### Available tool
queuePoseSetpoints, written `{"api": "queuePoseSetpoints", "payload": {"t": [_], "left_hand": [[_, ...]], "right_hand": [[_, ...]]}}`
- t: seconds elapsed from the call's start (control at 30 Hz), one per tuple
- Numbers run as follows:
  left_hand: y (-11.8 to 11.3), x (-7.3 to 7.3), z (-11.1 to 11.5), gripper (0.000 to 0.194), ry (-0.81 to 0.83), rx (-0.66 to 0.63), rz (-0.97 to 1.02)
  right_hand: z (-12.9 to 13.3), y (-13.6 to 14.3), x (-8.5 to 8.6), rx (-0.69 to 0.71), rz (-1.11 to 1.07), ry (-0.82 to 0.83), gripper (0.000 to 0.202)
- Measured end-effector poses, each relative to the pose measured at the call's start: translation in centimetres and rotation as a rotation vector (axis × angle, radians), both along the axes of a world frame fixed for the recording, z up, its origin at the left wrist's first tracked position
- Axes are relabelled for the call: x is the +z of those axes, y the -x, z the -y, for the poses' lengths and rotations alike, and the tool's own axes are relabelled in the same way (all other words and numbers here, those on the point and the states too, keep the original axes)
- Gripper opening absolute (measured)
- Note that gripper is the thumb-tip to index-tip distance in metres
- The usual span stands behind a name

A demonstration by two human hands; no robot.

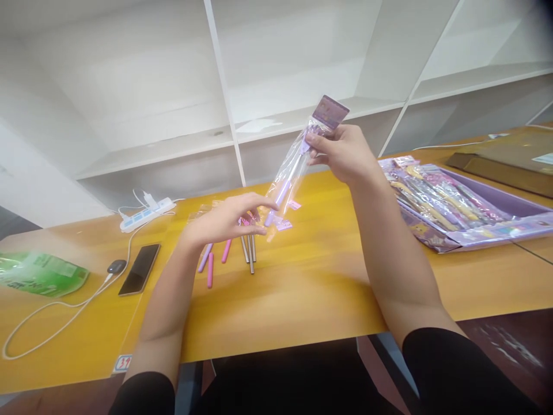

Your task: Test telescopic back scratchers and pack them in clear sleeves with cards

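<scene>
Right hand [348, 153] pinched on long clear plastic sleeve [285, 167], lilac stick [283, 193] inside | left hand [222, 219], fingers apart, near lower end | I'd fear slick film slipping if pinch slackens.

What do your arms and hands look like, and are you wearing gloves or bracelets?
My left hand and right hand have no gloves, and I see no bracelets or watch. My black sleeves are plain and short, leaving both forearms bare.
</scene>
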State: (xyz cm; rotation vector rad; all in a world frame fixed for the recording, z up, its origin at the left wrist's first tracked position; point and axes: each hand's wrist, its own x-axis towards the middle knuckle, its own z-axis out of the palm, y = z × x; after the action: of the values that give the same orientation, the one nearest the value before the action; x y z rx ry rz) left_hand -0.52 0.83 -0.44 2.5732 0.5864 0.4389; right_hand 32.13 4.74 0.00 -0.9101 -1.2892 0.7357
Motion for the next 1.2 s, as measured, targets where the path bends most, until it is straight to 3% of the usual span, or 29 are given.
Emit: {"api": "queuePoseSetpoints", "payload": {"t": [0.27, 0.4, 0.47, 0.53, 0.6, 0.7, 0.77, 0.9, 0.97, 1.07, 1.2], "left_hand": [[-0.9, -0.3, 0.4, 0.058, -0.066, -0.069, 0.074], [-1.3, -0.4, 1.0, 0.04, -0.168, -0.088, 0.13], [-1.4, -0.5, 1.0, 0.041, -0.151, -0.072, 0.151], [-1.5, -0.8, 0.6, 0.056, -0.081, 0.006, 0.152], [-1.5, -1.6, -0.5, 0.084, 0.035, 0.081, 0.134], [-1.7, -3.7, -3.1, 0.112, 0.274, 0.079, 0.135], [-2.0, -5.4, -5.0, 0.093, 0.366, 0.103, 0.19], [-3.0, -8.2, -7.3, 0.037, 0.197, 0.288, 0.215], [-3.4, -8.9, -7.6, 0.021, 0.153, 0.32, 0.176], [-3.7, -9.4, -7.7, 0.011, 0.122, 0.332, 0.136], [-3.9, -9.5, -7.5, 0.009, 0.09, 0.343, 0.108]], "right_hand": [[1.0, 2.4, 0.4, 0.1, -0.008, 0.022, 0.031], [0.7, 2.9, 0.2, 0.095, -0.002, 0.021, 0.041], [0.7, 2.9, 0.2, 0.083, 0.006, 0.001, 0.043], [0.9, 2.8, 0.2, 0.078, 0.022, -0.029, 0.044], [1.1, 3.0, 0.2, 0.085, 0.072, -0.055, 0.046], [1.3, 4.0, -0.3, 0.114, 0.191, -0.048, 0.047], [1.1, 5.1, -1.1, 0.18, 0.267, -0.025, 0.041], [0.5, 7.2, -3.2, 0.298, 0.486, -0.096, 0.019], [0.3, 7.8, -3.9, 0.295, 0.632, -0.153, 0.012], [0.1, 7.8, -4.4, 0.294, 0.792, -0.18, 0.011], [-0.1, 7.1, -4.2, 0.357, 0.835, -0.18, 0.015]]}}
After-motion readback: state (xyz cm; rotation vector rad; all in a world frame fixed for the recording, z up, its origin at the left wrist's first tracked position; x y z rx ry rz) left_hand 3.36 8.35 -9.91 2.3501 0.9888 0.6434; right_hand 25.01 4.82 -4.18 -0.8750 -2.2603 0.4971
